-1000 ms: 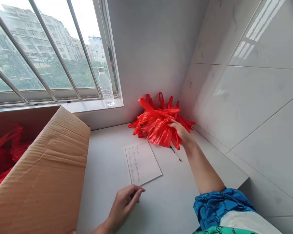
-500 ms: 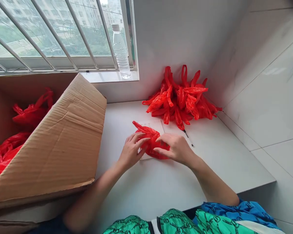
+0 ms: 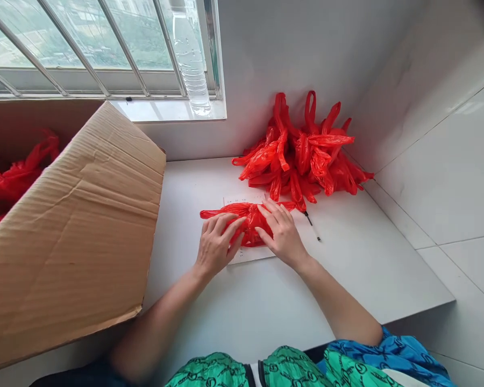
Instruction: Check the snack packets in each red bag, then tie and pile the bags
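Note:
A red plastic bag point(image 3: 250, 221) lies on a printed sheet of paper point(image 3: 248, 255) in the middle of the white table, its tied handles spread to left and right. My left hand point(image 3: 216, 243) rests over the bag's left part, fingers curved with the thumb apart. On its right part lies my right hand point(image 3: 281, 232), fingers stretched out flat and the thumb spread. Neither hand visibly grips the bag; the undersides of my fingers are hidden. Just behind it is a heap of knotted red plastic bags point(image 3: 302, 150).
To the left stands an open cardboard box point(image 3: 80, 231) with red bags point(image 3: 18, 172) inside. A thin pen point(image 3: 312, 226) lies right of the paper. On the sill of the barred window is a clear water bottle point(image 3: 191, 64). A tiled wall point(image 3: 452, 172) closes the right side.
The bag's handles now stretch out to both sides and the bag looks flatter. My right hand has gone from curved at its side to flat on top. The view has shifted slightly.

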Demonstrator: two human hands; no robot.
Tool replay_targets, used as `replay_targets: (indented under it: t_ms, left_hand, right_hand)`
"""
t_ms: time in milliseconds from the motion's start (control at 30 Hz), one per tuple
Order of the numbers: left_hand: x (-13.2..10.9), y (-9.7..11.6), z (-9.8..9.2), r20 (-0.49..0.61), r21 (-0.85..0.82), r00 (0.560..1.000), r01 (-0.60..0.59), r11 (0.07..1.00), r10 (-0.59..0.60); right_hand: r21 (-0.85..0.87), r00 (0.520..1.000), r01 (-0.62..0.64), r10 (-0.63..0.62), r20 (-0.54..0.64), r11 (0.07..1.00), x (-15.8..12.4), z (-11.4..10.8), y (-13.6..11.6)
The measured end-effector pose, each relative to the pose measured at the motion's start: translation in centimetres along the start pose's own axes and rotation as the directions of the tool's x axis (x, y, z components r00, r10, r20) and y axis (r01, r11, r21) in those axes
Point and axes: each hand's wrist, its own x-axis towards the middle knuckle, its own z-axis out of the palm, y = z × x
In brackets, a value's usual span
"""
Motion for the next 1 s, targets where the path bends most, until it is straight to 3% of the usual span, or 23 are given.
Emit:
replay_targets:
  t_ms: [100, 200, 567, 733, 833, 1000]
  left_hand:
    - [-0.2, 0.1, 1.6, 0.131, 0.017, 0.989, -0.067, 0.998, 0.064]
    - [-0.9, -0.3, 2.8, 0.203, 0.051, 0.978, -0.054, 0.997, 0.043]
    - [-1.5, -0.3, 2.7, 0.245, 0.108, 0.969, -0.056, 0.993, 0.028]
    - [-1.4, -0.5, 2.7, 0.232, 0.083, 0.972, -0.061, 0.995, 0.040]
    - [-1.2, -0.8, 2.0, 0.198, 0.019, 0.979, -0.043, 0.999, 0.038]
    - [-0.3, -1.2, -0.1, 0.023, -0.040, 0.992, 0.127, 0.991, -0.126]
  right_hand:
    - [-0.089, 0.994, 0.004, 0.006, 0.109, 0.996, -0.1, 2.6, -0.2]
    - [-0.143, 0.988, -0.011, 0.033, 0.151, 0.990, -0.4, 4.2, -0.2]
    - [-0.171, 0.987, -0.001, 0.029, 0.161, 0.985, -0.9, 4.4, -0.5]
    - [-0.148, 0.982, -0.014, 0.042, 0.184, 0.989, -0.7, 4.4, -0.5]
    - [-0.042, 0.984, -0.016, 0.024, 0.175, 0.999, -0.5, 3.7, -0.1]
    - [0.090, 0.992, -0.095, 0.102, -0.070, 0.991, -0.3, 1.4, 0.8]
